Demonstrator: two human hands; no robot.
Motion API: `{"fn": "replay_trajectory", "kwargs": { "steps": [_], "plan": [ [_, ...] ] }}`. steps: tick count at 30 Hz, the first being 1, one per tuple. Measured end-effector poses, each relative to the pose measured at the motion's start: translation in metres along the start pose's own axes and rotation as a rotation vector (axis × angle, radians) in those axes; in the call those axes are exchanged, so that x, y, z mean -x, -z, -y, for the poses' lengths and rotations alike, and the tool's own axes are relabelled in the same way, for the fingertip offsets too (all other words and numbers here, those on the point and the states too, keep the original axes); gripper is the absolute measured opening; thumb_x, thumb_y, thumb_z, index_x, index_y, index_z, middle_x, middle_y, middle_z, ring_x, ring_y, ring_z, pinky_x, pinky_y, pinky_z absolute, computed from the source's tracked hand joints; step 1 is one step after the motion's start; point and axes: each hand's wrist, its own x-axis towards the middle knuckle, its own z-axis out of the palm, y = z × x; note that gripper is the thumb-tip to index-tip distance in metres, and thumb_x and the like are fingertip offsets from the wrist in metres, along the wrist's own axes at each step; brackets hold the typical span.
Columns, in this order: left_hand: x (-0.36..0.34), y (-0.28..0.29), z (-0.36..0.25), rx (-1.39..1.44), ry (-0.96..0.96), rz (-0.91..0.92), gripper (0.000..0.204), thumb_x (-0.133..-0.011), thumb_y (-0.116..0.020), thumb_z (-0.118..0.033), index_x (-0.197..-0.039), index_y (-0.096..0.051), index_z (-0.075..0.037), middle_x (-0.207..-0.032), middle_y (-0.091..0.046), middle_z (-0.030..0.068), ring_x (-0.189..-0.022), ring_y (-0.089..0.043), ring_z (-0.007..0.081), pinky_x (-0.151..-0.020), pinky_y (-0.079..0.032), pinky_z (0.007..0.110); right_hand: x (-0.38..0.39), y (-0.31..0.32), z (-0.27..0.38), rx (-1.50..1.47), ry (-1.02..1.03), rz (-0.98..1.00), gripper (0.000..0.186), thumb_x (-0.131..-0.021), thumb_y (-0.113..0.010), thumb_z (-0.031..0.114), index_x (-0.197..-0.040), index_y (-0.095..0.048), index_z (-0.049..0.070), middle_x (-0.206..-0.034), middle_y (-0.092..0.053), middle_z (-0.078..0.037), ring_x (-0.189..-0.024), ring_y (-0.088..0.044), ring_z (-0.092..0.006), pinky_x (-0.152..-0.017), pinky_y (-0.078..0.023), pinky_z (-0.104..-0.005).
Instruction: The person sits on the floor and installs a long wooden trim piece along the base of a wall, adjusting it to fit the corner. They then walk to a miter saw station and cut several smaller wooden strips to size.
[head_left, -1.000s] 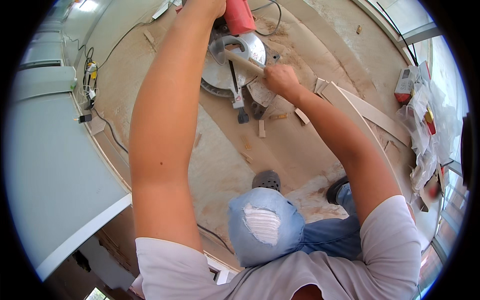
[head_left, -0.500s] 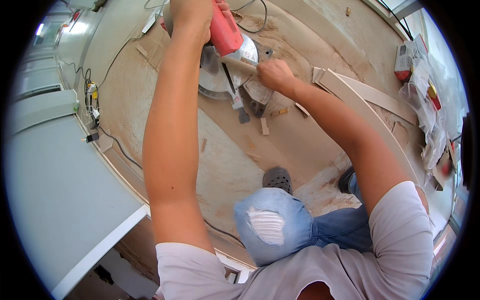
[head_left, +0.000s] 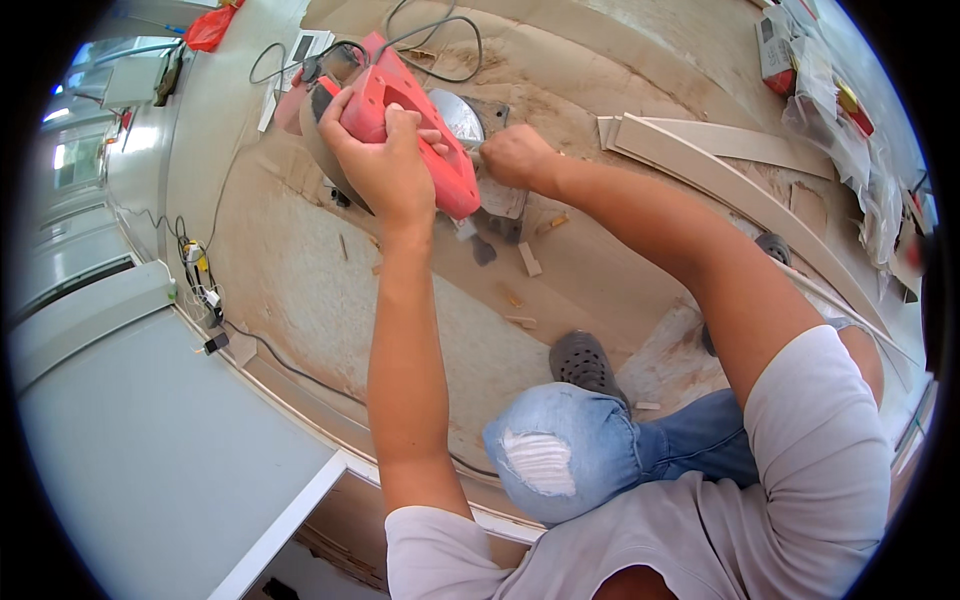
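Note:
A miter saw with a red body (head_left: 455,185) stands on the floor ahead of me. My left hand (head_left: 385,160) is wrapped round its red handle, thumb and fingers closed. The saw head covers most of the saw's base; part of a silver disc (head_left: 457,115) shows behind it. My right hand (head_left: 515,158) is closed in a fist just right of the saw head, low by the base. Whatever lies within its fingers is hidden from this view. A small wood offcut (head_left: 529,260) lies on the floor in front of the saw.
Long pale boards (head_left: 710,175) are stacked on the right. Beyond them are clear plastic wrapping (head_left: 845,140) and a box (head_left: 773,50). A black cord (head_left: 475,50) loops behind the saw. On the left, a power cable (head_left: 290,365) runs beside a pale panel (head_left: 170,440). Sawdust covers the floor.
The saw head and my left hand appear lower in the picture, now covering the saw base that showed before. My right hand sits slightly left and lower. The whole view has shifted.

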Motion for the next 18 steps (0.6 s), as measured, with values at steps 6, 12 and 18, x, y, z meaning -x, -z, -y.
{"fn": "replay_trajectory", "kwargs": {
  "steps": [6,12,18],
  "plan": [
    [0.027,-0.001,0.033,-0.002,-0.053,-0.001,0.047,-0.096,-0.052,-0.001,-0.139,-0.033,-0.006,-0.103,-0.059,0.0155,-0.065,-0.064,0.0179,-0.056,-0.057,0.033,0.002,-0.002,-0.001,-0.002,-0.003,-0.023,0.017,-0.080,-0.062,0.015,-0.081,-0.077,0.009,-0.088,-0.076,-0.014,-0.084,-0.074,-0.0313,-0.072,-0.058,-0.0419],
    [0.055,-0.001,0.065,-0.038,-0.106,-0.036,0.047,-0.096,-0.050,0.001,-0.139,-0.034,-0.008,-0.095,-0.061,0.0129,-0.064,-0.063,0.0182,-0.058,-0.057,0.033,0.001,-0.001,0.000,-0.013,0.033,-0.030,0.017,-0.081,-0.062,0.015,-0.080,-0.077,0.009,-0.087,-0.075,-0.014,-0.084,-0.074,-0.0313,-0.071,-0.058,-0.0414],
    [-0.008,0.006,0.001,-0.029,-0.032,0.035,0.049,-0.095,-0.054,-0.002,-0.138,-0.032,-0.002,-0.095,-0.065,0.0164,-0.065,-0.065,0.0208,-0.057,-0.058,0.035,0.002,-0.007,-0.006,-0.017,0.014,-0.073,0.016,-0.082,-0.062,0.015,-0.081,-0.077,0.008,-0.087,-0.075,-0.015,-0.084,-0.074,-0.0316,-0.071,-0.058,-0.0422]
  ]
}}
